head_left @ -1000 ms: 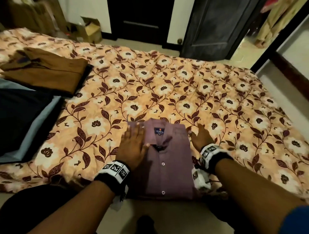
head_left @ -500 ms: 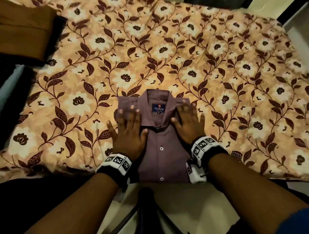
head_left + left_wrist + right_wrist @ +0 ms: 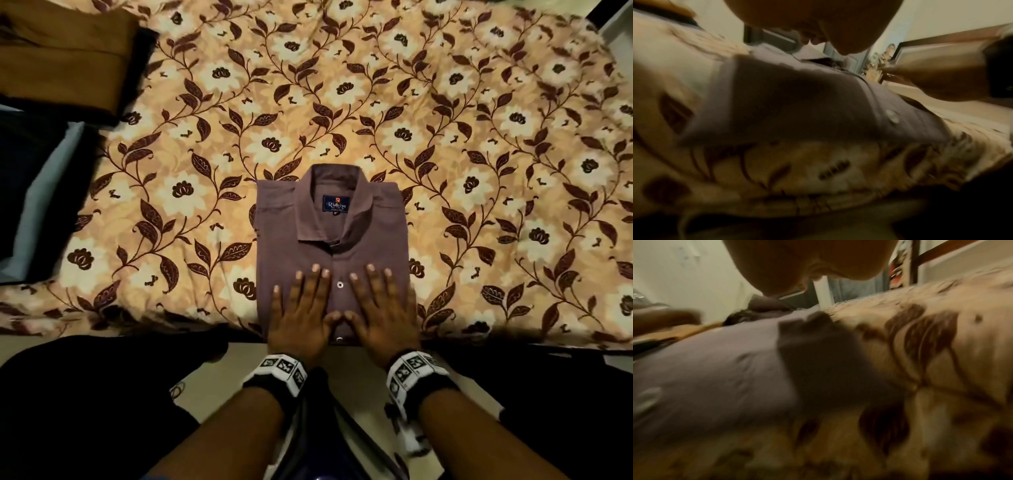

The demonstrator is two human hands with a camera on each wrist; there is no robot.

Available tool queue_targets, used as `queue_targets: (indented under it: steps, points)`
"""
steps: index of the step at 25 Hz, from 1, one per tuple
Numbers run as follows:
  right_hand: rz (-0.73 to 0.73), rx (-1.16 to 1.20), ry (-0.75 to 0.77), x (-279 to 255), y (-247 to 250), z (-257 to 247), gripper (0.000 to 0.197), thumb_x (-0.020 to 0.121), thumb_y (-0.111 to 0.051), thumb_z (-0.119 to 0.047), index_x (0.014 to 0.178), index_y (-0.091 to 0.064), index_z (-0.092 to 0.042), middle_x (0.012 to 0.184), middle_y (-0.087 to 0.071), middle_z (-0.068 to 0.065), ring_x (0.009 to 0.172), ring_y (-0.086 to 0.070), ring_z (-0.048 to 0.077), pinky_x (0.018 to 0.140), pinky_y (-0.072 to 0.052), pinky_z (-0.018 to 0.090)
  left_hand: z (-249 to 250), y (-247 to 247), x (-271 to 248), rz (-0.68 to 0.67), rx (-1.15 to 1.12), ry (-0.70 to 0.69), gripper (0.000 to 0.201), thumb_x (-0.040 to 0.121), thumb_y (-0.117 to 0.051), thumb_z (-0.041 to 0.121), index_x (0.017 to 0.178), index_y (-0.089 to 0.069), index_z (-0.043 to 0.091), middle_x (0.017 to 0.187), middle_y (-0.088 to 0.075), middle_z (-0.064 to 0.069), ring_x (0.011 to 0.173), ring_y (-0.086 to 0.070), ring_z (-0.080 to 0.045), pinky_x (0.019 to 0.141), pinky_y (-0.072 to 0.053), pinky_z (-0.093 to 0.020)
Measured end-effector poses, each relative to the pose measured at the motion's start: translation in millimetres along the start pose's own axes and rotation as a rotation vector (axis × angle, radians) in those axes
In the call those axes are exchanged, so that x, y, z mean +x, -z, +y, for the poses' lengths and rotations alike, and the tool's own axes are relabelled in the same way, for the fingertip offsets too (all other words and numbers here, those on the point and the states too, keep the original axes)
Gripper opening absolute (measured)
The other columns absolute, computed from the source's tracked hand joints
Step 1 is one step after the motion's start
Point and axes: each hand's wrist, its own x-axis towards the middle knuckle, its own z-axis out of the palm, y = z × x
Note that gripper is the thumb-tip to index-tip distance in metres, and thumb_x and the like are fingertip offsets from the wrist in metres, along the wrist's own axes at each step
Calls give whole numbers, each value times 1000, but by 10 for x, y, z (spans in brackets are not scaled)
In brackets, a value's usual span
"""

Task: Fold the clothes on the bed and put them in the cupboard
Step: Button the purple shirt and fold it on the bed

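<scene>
A folded mauve button-up shirt [image 3: 329, 236] lies collar-up at the near edge of the floral bed [image 3: 445, 137]. My left hand [image 3: 301, 308] presses flat on the shirt's lower left part, fingers straight and spread. Beside it my right hand [image 3: 380, 308] lies flat on the lower right part, and the two thumbs nearly touch at the button placket. Both wrist views are blurred: the left one shows the shirt [image 3: 797, 100] beneath the palm, and the right one shows the shirt [image 3: 725, 361] with the bedsheet [image 3: 941, 345] alongside.
A folded brown garment [image 3: 65, 54] lies at the bed's far left. Below it sits a dark navy item on light blue cloth [image 3: 37, 192]. Bare floral sheet stretches to the right and beyond the shirt. Pale floor [image 3: 246, 356] shows under the bed's near edge.
Both hands slid down the shirt from beside the collar to its lower half and came closer together. The head view tilted down toward the bed's near edge.
</scene>
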Motion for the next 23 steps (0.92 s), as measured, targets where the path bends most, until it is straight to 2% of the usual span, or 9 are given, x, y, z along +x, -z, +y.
queue_targets:
  steps: [4, 6, 8, 9, 12, 14, 16, 20, 23]
  points:
    - [59, 15, -416, -38, 154, 562, 86, 74, -1, -86, 148, 12, -42, 160, 12, -3, 147, 8, 28, 110, 11, 61, -440, 135, -26, 133, -27, 293, 75, 91, -5, 71, 155, 1, 31, 163, 5, 2, 149, 1, -30, 109, 2, -66]
    - [38, 56, -270, -83, 182, 364, 88, 78, -12, -82, 150, 9, -37, 160, 15, 0, 146, 15, 27, 110, 11, 62, -120, 178, -16, 99, -99, 207, 73, 94, -12, 64, 155, 2, 27, 163, 12, 0, 149, 3, -34, 111, 5, -64]
    - [-23, -92, 74, -119, 65, 192, 92, 80, -40, -74, 151, 6, -37, 160, 11, -1, 146, 16, 27, 110, -4, 67, 38, 82, -6, 35, -10, -68, 71, 92, -7, 66, 152, 16, 35, 158, 29, 9, 150, 1, -31, 114, 6, -59]
    - [-95, -130, 86, -171, 100, 255, 99, 78, -52, -68, 149, 12, -40, 159, 19, -2, 145, 16, 28, 109, -10, 69, -67, 60, -46, -32, -5, -92, 71, 87, 1, 71, 147, 24, 41, 153, 37, 14, 150, 7, -29, 113, 11, -57]
    - [-253, -9, -409, -276, 412, 729, 114, 76, -67, -57, 141, 25, -49, 152, 35, -5, 144, 16, 36, 109, -6, 71, -507, 204, -102, 81, -146, 351, 82, 83, -7, 77, 153, 7, 37, 161, 21, 2, 149, 8, -33, 111, 6, -62]
    - [-320, 32, -453, -143, 772, 830, 107, 76, -68, -57, 150, 7, -42, 160, 14, -2, 146, 6, 35, 111, -8, 66, -496, 543, 43, 281, -327, 520, 78, 91, -27, 66, 154, -20, 21, 162, -14, -12, 145, -17, -40, 110, -17, -61]
    - [-137, 158, -403, 112, 1018, 699, 86, 82, -63, -55, 151, -19, -29, 159, -16, 4, 144, -17, 33, 112, -23, 58, -418, 816, 304, 326, -514, 524, 68, 95, -49, 49, 150, -31, 13, 150, -36, -20, 135, -35, -40, 106, -31, -53]
    - [-80, 873, -513, 562, 973, 370, 67, 78, -74, -41, 131, -50, -8, 130, -58, 9, 113, -58, 33, 92, -47, 38, -517, 1020, 743, 110, -979, 721, 40, 85, -71, 33, 111, -62, 4, 110, -66, -19, 96, -62, -35, 93, -52, -47]
    - [-96, 1086, -487, 612, 960, 215, 48, 76, -76, -18, 119, -58, -5, 110, -69, 11, 92, -66, 28, 84, -54, 41, -467, 1211, 819, 31, -1450, 688, 15, 77, -78, 13, 84, -67, 6, 91, -72, -21, 83, -69, -38, 83, -56, -55]
